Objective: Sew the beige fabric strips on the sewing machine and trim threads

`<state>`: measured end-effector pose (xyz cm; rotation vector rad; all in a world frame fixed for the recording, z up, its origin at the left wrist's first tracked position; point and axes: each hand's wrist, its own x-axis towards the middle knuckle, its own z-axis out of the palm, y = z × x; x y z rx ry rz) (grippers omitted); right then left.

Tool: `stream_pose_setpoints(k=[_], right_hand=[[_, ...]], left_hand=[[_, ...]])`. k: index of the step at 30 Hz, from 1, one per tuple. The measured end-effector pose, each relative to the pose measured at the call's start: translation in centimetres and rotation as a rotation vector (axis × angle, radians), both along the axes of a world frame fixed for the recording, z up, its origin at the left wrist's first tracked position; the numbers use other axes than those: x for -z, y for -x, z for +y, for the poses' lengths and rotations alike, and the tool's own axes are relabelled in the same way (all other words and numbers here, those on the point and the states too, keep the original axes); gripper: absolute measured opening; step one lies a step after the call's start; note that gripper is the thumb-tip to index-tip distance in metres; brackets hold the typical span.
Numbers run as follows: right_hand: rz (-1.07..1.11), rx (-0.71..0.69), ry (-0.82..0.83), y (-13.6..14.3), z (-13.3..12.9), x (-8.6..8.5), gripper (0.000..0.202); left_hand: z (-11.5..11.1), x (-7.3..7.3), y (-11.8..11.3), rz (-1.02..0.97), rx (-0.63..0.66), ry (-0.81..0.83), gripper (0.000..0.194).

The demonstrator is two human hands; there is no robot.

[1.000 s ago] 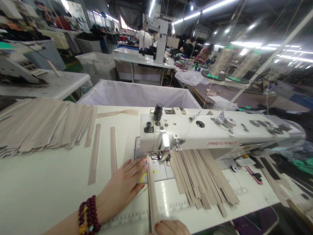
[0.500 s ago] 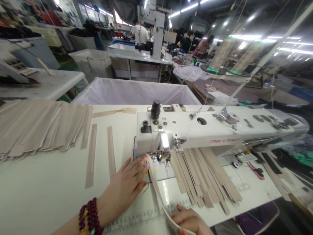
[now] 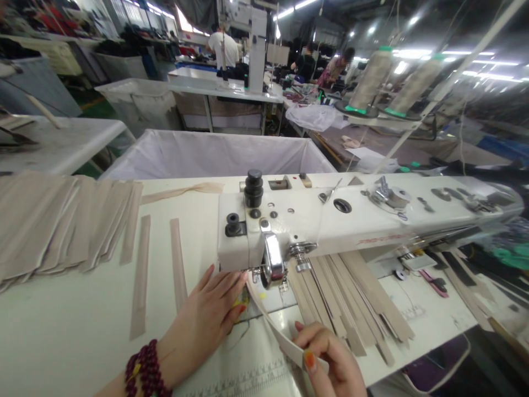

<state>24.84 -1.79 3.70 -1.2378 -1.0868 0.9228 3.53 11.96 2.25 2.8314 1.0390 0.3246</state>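
Observation:
A narrow beige fabric strip (image 3: 270, 326) curves from under the head of a white sewing machine (image 3: 326, 220) toward me. My left hand (image 3: 210, 309) lies flat beside the needle area, its fingertips at the strip's far end by the presser foot, which is partly hidden. Near the table's front, my right hand (image 3: 328, 355) pinches the strip's near end between thumb and fingers. Under the machine arm, right of the needle, lies a fanned bundle of beige strips (image 3: 343, 303).
Left of the machine are two single strips (image 3: 141, 275) and a large fanned stack of beige pieces (image 3: 53, 220). Small pink-handled scissors (image 3: 435, 283) lie at the right. A cloth-lined bin (image 3: 223, 154) stands behind the table, thread cones (image 3: 372, 80) at the back right.
My right hand has moved up into fuller view, lifting the strip's near end. The left hand stays by the needle area. The whole view has shifted slightly.

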Motion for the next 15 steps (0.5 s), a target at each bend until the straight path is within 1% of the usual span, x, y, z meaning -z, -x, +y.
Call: stream_pose_setpoints(k=[4,9,12,15], right_hand=[[-0.064,-0.08,-0.015,-0.6,1.4,-0.5,0.018],[-0.183,-0.133,-0.041,-0.9,3.1,-0.8,0.013],[-0.263,-0.159,-0.033,-0.9,4.1,-1.2,0.014],[-0.333,-0.198,-0.01,-0.9,4.9,-1.5,0.013]], left_hand=[[0.5,0.1,0.1,0.008,-0.009,0.004,0.032],[1.1,-0.5,0.1,0.027,0.005,0.073,0.024],[1.4,-0.6,0.0,0.032,0.002,0.108,0.025],[1.5,-0.5,0.0,0.03,0.009,0.104,0.029]])
